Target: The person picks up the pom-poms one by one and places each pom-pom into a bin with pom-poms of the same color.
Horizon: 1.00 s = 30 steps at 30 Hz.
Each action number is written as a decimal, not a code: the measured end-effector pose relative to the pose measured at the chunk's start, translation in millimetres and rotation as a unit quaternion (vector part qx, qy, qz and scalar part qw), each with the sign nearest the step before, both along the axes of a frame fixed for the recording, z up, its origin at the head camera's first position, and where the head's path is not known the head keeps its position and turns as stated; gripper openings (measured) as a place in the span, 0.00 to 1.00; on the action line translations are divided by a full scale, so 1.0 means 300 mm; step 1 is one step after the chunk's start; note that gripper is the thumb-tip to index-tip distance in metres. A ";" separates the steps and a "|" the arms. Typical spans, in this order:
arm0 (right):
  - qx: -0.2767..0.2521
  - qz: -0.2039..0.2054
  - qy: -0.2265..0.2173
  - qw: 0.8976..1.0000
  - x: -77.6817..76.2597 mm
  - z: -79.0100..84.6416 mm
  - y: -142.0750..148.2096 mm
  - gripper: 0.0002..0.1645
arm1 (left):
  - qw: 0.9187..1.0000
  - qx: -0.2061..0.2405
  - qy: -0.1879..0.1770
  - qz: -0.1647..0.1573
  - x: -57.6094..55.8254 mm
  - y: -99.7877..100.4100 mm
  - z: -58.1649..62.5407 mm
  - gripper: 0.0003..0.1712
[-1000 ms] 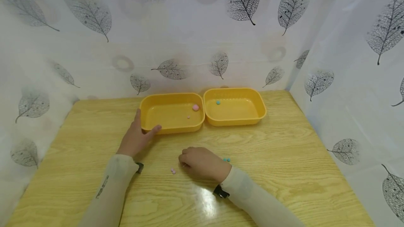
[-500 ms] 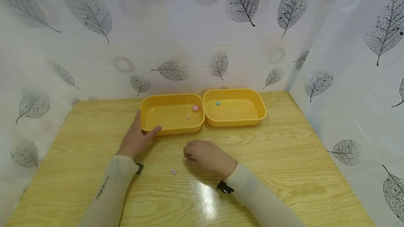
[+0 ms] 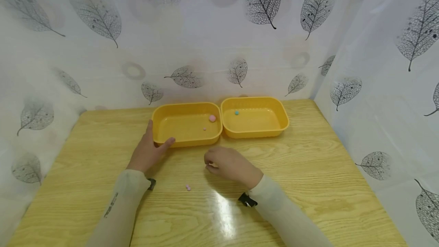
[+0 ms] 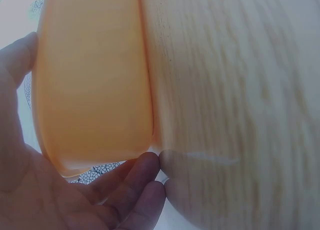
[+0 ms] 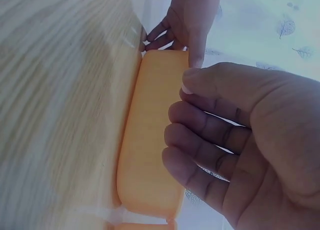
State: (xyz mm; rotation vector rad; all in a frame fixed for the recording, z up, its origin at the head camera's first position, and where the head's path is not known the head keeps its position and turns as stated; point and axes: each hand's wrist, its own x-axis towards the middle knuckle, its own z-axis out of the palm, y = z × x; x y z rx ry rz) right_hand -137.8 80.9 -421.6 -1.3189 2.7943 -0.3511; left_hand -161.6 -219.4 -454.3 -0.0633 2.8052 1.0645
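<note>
My left hand (image 3: 145,151) holds the near-left corner of the left yellow tray (image 3: 185,141), thumb at the front rim and fingers along the end wall. In the left wrist view the fingertips (image 4: 148,162) sit low against the tray's end. My right hand (image 3: 233,165) is over the table in front of the trays. Between its thumb and index finger it pinches a small pale pink ball (image 5: 187,89); the other fingers are loosely bent. Inside the left tray lie a larger pink ball (image 3: 212,118) and a tiny pink one. Small pink balls (image 3: 188,187) lie on the table.
A second yellow tray (image 3: 255,134) stands against the first on the right, with a small blue ball (image 3: 236,113) inside. Both stand near the back of the wooden table (image 3: 308,186). A leaf-patterned white curtain (image 3: 212,48) hangs behind and at the sides.
My right hand has risen from beside the small pink balls and moved forward and right, toward the trays. Two small blue balls on the table are now hidden behind it. The left hand stays put.
</note>
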 end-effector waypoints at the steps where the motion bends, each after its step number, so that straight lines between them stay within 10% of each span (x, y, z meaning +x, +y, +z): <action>1: -0.003 -0.001 -0.001 1.000 -0.002 0.002 0.004 0.04 | 1.000 0.001 0.000 0.000 0.000 0.000 0.001 0.69; 30: -0.029 -0.021 -0.010 0.999 -0.025 0.019 0.049 0.03 | 1.000 -0.002 -0.006 -0.002 0.004 0.000 0.005 0.68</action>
